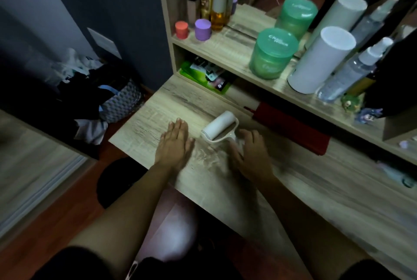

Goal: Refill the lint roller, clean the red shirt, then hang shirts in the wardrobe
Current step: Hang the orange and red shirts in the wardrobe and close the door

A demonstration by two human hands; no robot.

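A white lint roller (pixel 219 126) with a cream frame lies on the wooden desk (pixel 293 189). My right hand (pixel 249 152) is over its handle with fingers curled around it; motion blur hides the exact grip. To the left of the roller, my left hand (pixel 174 143) lies flat on the desk with straight fingers. A folded red item (pixel 291 128), maybe the red shirt, sits under the shelf just behind the roller.
The shelf (pixel 225 51) above the desk carries green jars (pixel 272 54), a white cylinder (pixel 320 60), spray bottles and small pots. A green tray (pixel 203 74) sits in the cubby. A basket of clothes (pixel 108 90) stands on the floor at left.
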